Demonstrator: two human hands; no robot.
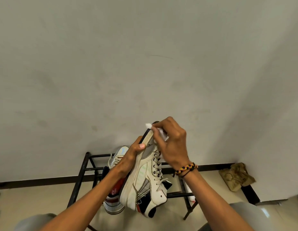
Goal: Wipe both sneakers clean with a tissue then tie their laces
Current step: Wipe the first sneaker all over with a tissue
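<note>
The left hand (134,155) grips the cream leather sneaker with grey and dark blue patches (145,178) from the sole side, fingers curled round the sole and the thumb pressed on the rubber edge. It holds the shoe up in the air with the toe pointing away, I think so the toe is easy to reach. The right hand (171,144) pinches a crumpled white tissue (149,126) and presses it on the toe tip, so this looks like the wiping step.

The shoe looks stiff and smooth, with a thick pale sole. Its white laces (157,165) are threaded, but the ends hang loose, not tied. The tissue is soft and scrunched into a little ball.

The second sneaker, white with pale blue and red parts (114,195), sits on the black metal bar rack (79,179), just behind the left arm. A braided red, yellow and black wristband (186,169) is on the right wrist. A lumpy brown bag (236,177) lies in the corner by the grey wall (145,55).
</note>
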